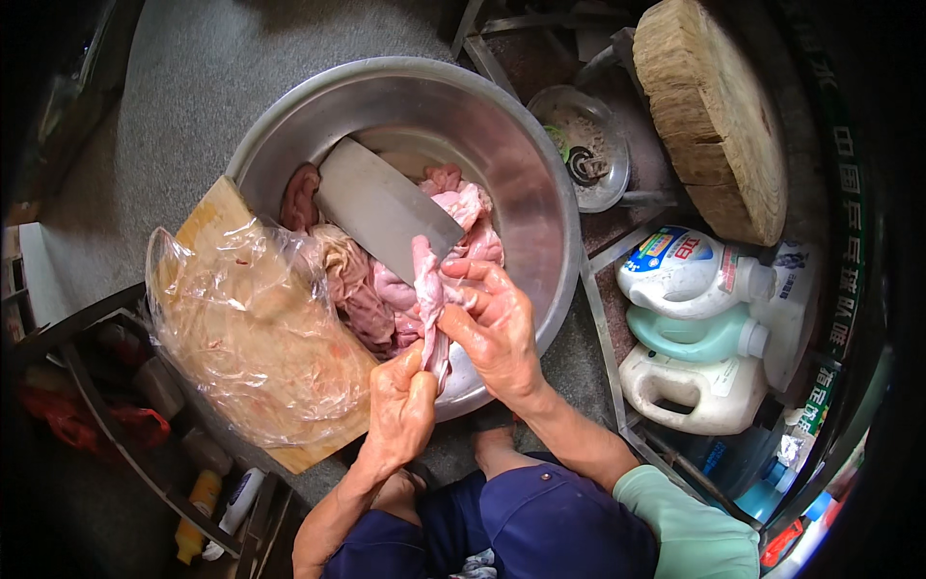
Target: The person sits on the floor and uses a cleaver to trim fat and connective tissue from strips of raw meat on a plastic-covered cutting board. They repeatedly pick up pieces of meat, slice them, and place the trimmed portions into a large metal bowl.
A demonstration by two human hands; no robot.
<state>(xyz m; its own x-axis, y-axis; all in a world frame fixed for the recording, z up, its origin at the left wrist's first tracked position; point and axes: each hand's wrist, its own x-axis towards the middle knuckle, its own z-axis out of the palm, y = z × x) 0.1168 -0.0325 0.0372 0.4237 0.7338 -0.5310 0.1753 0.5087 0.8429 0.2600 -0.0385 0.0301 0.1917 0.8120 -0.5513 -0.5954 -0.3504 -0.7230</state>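
Observation:
My left hand (400,405) is closed on the lower end of a strip of pink raw offal (431,299), perhaps intestine; the exact kind is hard to tell. Higher up, the fingers of my right hand (494,333) pinch the same strip. Both hands work over the near side of a wide steel basin (552,183). Beneath them, a heap of pink and brownish offal (359,289) lies in the basin. A broad cleaver blade (381,198) rests flat across the heap, just beyond my hands. I cannot see its handle.
A wooden cutting board (217,207) overlaps the basin's left rim, with a clear plastic bag (241,318) spread over it. To the right are a metal rack with detergent jugs (675,391), a round wooden chopping block (709,121) and a clear bowl (612,183). Bottles (198,507) stand at lower left.

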